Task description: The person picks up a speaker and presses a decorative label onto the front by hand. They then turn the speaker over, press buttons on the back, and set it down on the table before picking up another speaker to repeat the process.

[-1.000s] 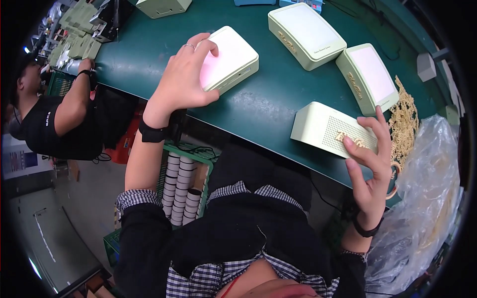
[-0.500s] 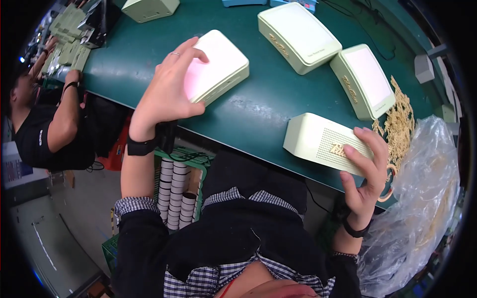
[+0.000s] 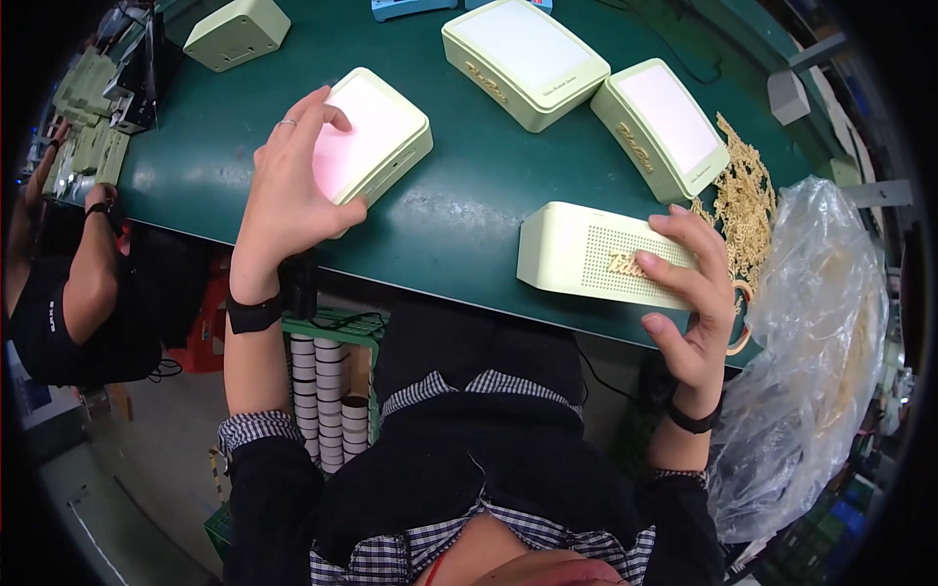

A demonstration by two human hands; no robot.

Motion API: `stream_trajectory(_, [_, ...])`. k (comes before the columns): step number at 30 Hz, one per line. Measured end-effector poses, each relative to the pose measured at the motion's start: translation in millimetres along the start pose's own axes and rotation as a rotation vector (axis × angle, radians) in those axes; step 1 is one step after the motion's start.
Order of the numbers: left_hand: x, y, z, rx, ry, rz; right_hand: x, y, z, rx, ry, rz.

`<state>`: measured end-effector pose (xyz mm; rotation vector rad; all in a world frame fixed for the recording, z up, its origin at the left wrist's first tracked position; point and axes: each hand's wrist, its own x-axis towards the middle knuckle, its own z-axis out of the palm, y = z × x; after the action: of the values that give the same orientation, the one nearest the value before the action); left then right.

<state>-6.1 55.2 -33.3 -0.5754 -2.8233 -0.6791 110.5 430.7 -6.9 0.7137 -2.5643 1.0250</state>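
Observation:
My left hand (image 3: 293, 181) grips the near-left corner of a cream box-shaped speaker (image 3: 399, 161) lying with its pale lit panel up. Its thumb is on the side and its fingers curl over the panel, which glows pink beneath them. At the table's front edge, my right hand (image 3: 699, 303) holds a second cream speaker (image 3: 557, 249) by its right end. This one has its perforated grille up, and my fingertips rest by gold script lettering (image 3: 628, 265) on it; the thumb is at the near edge.
Two more cream speakers (image 3: 535, 61) (image 3: 674, 117) stand farther back, panels up. Loose gold letter pieces (image 3: 745, 200) lie in a heap beside a clear plastic bag (image 3: 811, 342). A cream housing (image 3: 237, 37) sits far left. Below the table, a green crate (image 3: 363, 327) holds stacked rolls. A co-worker (image 3: 73, 303) is at left.
The whole view has shifted, so the table and its things appear farther left. Both hands keep nearly the same hold on their speakers.

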Motion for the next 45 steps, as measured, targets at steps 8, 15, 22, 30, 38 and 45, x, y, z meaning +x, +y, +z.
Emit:
stream_trajectory(8, [-1.1, -2.6, 2.7, -0.010, 0.028, 0.031, 0.2, 13.6, 9.4, -0.031, 0.133, -0.108])
stream_trajectory(15, [-1.9, -2.7, 0.3, -0.006, 0.006, -0.008, -1.2, 17.9, 4.3, -0.078, 0.068, -0.153])
stream_trajectory(22, [-1.5, 0.4, -3.7, 0.010, -0.034, -0.016, -11.9, 14.8, 15.2, -0.079, 0.180, -0.153])
stream_trajectory(30, [-5.0, 0.9, -12.7, 0.055, -0.078, 0.039, -16.7, 22.5, 11.0, -0.042, 0.144, -0.142])
stream_trajectory(38, [-7.7, -2.5, -14.0, -0.014, -0.095, 0.066, -20.8, 17.2, 19.2, -0.124, 0.225, -0.149])
stream_trajectory(45, [-8.2, -0.6, -14.5, -0.026, -0.137, 0.034, -5.5, -35.4, 5.9, -0.388, -0.059, -0.090])
